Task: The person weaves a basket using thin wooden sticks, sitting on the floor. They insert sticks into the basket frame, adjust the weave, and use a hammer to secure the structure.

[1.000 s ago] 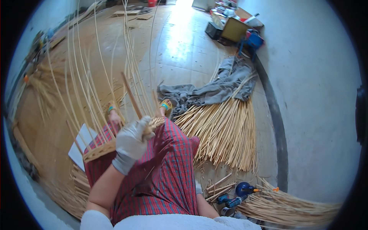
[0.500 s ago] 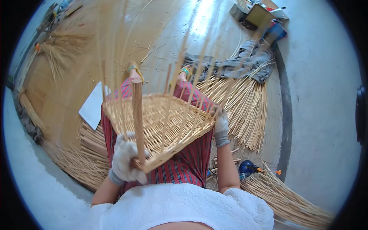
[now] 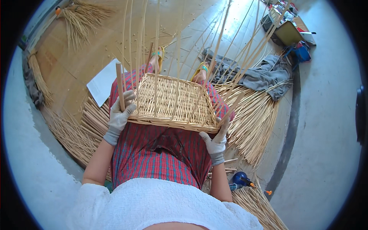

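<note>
A woven wicker basket base (image 3: 172,100) lies across my lap, its long near edge toward me. Thin upright stakes (image 3: 177,76) rise from its sides, and thicker wooden posts (image 3: 120,86) stand at corners. My left hand (image 3: 121,114), in a white-and-grey work glove, closes round the near left corner of the base by its post. At the near right corner my right hand (image 3: 217,141), gloved alike, grips the edge with the thumb apart from the fingers. Some fingertips are hidden behind the basket base.
Bundles of willow rods lie right (image 3: 257,119) and left (image 3: 73,134); a grey cloth (image 3: 253,73) covers part of the right bundle. A white sheet (image 3: 102,82) lies left. A blue spray bottle (image 3: 240,178) is at lower right, and an open box (image 3: 287,32) stands far right.
The basket base has turned and come down level on my lap. My left hand has moved forward, and my right hand has come nearer. The view has shifted too.
</note>
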A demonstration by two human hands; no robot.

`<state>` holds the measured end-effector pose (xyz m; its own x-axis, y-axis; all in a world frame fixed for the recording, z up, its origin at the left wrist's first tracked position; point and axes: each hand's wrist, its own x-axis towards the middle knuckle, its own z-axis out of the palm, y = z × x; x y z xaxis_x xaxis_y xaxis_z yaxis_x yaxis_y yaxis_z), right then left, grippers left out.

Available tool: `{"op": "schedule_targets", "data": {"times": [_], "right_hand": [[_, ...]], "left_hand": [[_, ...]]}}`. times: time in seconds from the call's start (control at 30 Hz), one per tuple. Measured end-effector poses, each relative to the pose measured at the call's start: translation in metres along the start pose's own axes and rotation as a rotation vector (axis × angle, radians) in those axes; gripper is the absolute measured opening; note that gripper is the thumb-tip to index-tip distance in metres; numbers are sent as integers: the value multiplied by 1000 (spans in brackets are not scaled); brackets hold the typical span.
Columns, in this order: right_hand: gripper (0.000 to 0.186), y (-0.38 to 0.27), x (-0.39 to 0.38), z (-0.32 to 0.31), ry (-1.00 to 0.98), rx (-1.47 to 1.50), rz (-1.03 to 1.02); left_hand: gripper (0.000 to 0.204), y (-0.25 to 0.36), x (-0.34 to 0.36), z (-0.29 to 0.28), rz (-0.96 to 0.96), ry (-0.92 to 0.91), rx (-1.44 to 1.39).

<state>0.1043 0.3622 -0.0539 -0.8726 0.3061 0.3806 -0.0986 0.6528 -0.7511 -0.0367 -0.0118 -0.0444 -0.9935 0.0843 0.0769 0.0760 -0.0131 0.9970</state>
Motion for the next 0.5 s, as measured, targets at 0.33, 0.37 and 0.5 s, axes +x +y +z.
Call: {"op": "schedule_targets", "data": {"times": [0.33,0.37,0.5], "right_hand": [[76,-35,11,-31,-181,-226,41],[76,-36,7,-26,-165,-222,80],[78,-15,3,-13,-95,-220,23]], "left_hand": [[43,66,4,-13,-341,-207,90],[43,66,1,-13,-325,-177,161],[39,51,-6,-18,-305,-89,175]]}}
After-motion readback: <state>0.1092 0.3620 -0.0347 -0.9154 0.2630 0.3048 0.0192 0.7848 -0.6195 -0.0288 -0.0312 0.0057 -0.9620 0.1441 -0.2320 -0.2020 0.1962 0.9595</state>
